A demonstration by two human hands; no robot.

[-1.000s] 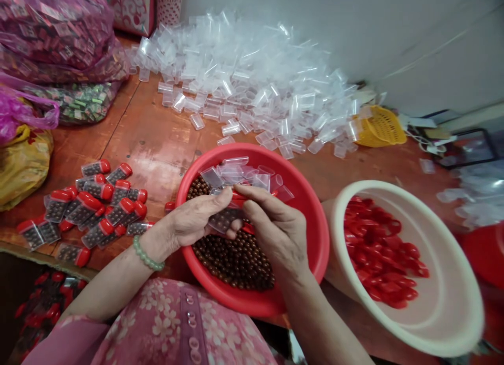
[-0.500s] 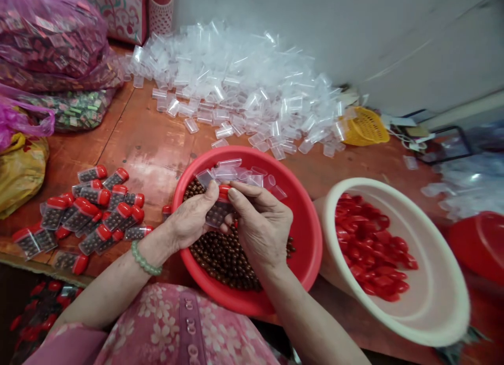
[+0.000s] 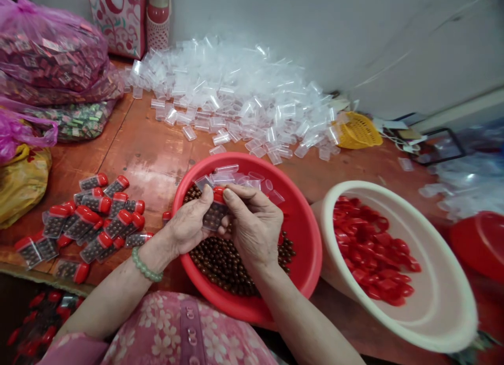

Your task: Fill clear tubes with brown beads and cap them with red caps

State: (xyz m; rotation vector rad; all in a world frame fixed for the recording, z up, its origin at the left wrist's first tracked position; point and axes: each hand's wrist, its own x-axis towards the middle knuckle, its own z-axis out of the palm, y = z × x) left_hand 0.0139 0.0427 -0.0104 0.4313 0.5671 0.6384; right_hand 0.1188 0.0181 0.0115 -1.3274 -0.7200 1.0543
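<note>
Box: the clear box, filled with dark beads, is held in the air above the left part of the red tub, its cap uppermost.
Left hand: this hand is clamped on the box's left side, thumb near the cap.
Right hand: thumb and fingers of this hand are closed on the cap's right end; their exact contact underneath is hidden.
Cap: a second ago the right fingers covered much of it; now its red top shows between the two hands, over the box's mouth. It looks seated, or nearly so, which suggests this box is almost finished.
Beads: loose brown beads lie in the tub, below the hands; more of them now show right of the right wrist.
Empty boxes: a few lie in the tub's far part; a large heap spreads on the worktop beyond the tub.
Capped boxes: a pile lies left of the tub.
Spare caps: red ones fill part of the pale basin, right of the tub.
</note>
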